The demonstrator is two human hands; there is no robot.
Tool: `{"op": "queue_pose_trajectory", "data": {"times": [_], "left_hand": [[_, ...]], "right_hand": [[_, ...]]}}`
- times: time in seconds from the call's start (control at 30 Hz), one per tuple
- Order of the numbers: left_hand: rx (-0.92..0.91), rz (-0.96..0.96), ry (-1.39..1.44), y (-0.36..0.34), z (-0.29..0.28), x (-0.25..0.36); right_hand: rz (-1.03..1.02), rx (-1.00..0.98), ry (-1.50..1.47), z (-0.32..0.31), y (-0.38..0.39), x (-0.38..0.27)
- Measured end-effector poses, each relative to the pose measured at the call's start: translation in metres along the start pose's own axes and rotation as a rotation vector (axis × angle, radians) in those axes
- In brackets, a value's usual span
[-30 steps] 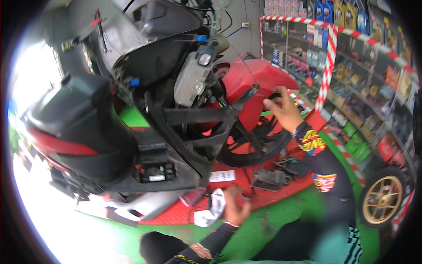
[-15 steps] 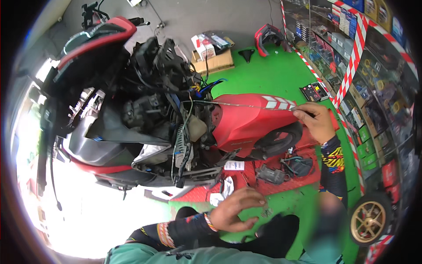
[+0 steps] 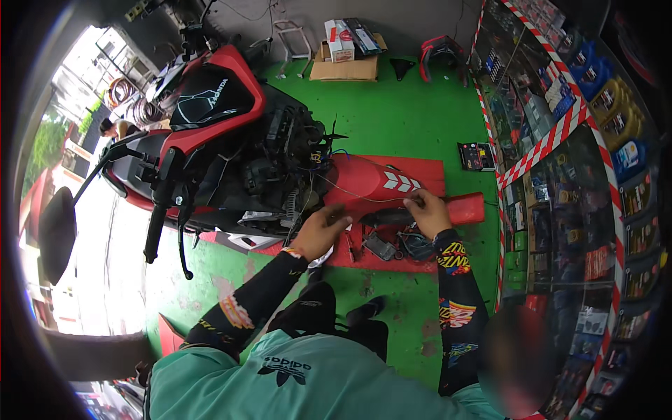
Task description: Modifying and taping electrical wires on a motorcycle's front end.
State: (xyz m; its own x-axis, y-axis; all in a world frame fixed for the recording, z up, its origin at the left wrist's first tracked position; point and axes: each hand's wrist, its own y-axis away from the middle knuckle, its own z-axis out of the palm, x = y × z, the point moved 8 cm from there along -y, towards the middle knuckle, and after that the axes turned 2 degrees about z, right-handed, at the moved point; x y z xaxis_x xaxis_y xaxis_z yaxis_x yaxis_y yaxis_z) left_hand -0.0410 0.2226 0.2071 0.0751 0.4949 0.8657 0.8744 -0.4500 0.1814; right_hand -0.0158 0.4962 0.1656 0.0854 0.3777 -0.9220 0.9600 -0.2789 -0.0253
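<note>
A partly stripped red and black motorcycle lies in front of me, its wiring (image 3: 316,157) exposed at the front. My right hand (image 3: 428,213) pinches the end of a thin pale wire (image 3: 360,198) over the red front fender (image 3: 350,176), beside its white chevron marks. From there the wire runs left across the fender to the exposed wiring. My left hand (image 3: 318,232) is raised at the fender's near side, fingers and thumb apart, with nothing visible in it. Whether it touches a strand of wire there I cannot tell.
Loose dark parts (image 3: 381,247) and a screwdriver (image 3: 350,246) lie on the red mat (image 3: 364,263). Cardboard (image 3: 343,70) with boxes stands by the wall. Glass display cases (image 3: 560,203) with striped tape line the right. Handlebar and mirror (image 3: 58,236) jut out left; a person (image 3: 115,129) is beyond.
My left hand has risen from near my knees to the fender's near side. The right hand still holds the wire, which now sags more. My view has shifted, showing more of the motorcycle.
</note>
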Motion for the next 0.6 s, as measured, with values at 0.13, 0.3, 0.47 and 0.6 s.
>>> {"op": "queue_pose_trajectory", "data": {"times": [0.13,0.3,0.47,0.6], "left_hand": [[0.256,-0.140,0.679,-0.026,0.027,-0.046],[0.542,-0.169,1.007,-0.049,0.026,-0.079],[0.700,-0.198,0.985,-0.057,0.005,-0.089],[0.803,-0.210,0.923,-0.063,-0.010,-0.089]], "right_hand": [[-0.007,-0.164,0.230,0.018,-0.012,-0.019],[-0.224,-0.327,0.335,0.041,-0.024,-0.037],[-0.107,-0.501,0.405,0.043,-0.039,-0.010],[0.025,-0.536,0.342,0.044,-0.054,0.007]]}}
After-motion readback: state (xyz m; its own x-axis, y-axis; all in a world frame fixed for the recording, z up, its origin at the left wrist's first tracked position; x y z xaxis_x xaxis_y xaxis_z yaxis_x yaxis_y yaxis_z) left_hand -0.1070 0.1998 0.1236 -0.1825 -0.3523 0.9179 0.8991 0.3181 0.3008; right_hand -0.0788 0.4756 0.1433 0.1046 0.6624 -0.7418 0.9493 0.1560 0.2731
